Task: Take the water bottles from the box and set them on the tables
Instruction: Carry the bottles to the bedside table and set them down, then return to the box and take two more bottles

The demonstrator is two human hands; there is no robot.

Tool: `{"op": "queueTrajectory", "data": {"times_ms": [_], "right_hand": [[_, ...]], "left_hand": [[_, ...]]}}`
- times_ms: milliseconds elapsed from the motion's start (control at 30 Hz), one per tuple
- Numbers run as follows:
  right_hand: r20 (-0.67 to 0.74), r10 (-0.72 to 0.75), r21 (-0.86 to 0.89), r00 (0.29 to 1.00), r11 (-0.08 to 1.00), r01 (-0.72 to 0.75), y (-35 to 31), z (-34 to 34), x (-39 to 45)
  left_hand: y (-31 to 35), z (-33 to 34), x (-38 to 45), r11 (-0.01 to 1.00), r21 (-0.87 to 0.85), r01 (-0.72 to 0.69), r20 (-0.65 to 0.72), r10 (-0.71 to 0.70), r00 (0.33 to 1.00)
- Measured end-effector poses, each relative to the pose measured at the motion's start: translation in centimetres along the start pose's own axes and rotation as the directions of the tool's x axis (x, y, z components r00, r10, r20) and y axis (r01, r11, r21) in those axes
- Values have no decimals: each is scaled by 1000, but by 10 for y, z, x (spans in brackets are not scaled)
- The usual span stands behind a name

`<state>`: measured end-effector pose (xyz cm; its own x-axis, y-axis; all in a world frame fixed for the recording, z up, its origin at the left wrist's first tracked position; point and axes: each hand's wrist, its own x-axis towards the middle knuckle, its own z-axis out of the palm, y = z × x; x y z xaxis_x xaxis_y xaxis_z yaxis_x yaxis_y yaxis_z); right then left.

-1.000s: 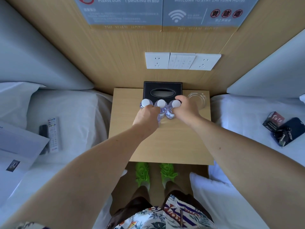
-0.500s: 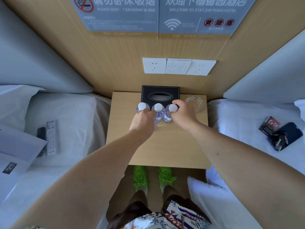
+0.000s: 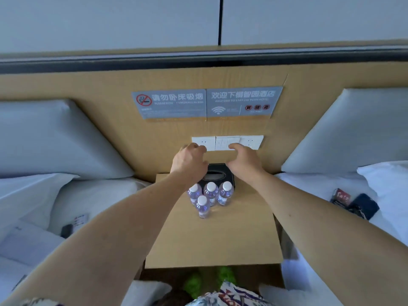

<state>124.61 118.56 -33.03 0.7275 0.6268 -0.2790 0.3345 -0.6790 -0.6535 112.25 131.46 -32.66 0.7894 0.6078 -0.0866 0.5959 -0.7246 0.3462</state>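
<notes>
Head view: four water bottles (image 3: 209,198) stand upright on the table (image 3: 216,239).
Left hand (image 3: 189,161) and right hand (image 3: 242,161) hover above, each grip loosely spread, holding nothing, before the tissue box (image 3: 217,174).

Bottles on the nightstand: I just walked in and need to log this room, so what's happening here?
A person is stocking the room with water. Four bottles stand upright on the nightstand, three in a row before the tissue box and one in front. Neither hand holds anything: the left hand and right hand are raised above the bottles, fingers loosely curled, near the wall switches.
</notes>
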Motion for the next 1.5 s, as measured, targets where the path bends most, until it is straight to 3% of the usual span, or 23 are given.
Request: {"op": "queueTrajectory", "data": {"times_ms": [267,400,567,733,967,1300,1367,1433,1500], "right_hand": [[-270,4,-111,963,993,-35,-34,-74,-62],[-404,93,-119,910,981,-153,-29,-108,-116],[-578,241,-36,780,947,-320,4,-148,-211],[-698,386,26,603,855,-518,55,-175,-330],[-788,570,256,233,647,-719,134,-178,-566],[-713,669,523,-209,310,-794,184,-113,-907],[-668,663,605,-337,220,-766,186,-86,-981],[-650,663,629,-372,194,-753,184,-74,-1007],[-589,661,699,-465,127,-704,181,-49,-1062]], "left_hand": [[66,-78,9,944,-46,-328,-39,327,944],[114,-95,-4,861,-37,-508,-36,507,861],[199,-90,-52,708,-47,-705,12,706,708],[295,-70,-136,507,-78,-859,54,862,504],[419,-27,-347,124,-163,-979,56,992,116],[500,24,-698,-304,-334,-892,45,940,-337],[505,32,-781,-403,-347,-847,48,894,-446],[506,34,-812,-432,-383,-817,45,874,-483],[505,41,-878,-525,-404,-749,32,811,-585]]}}
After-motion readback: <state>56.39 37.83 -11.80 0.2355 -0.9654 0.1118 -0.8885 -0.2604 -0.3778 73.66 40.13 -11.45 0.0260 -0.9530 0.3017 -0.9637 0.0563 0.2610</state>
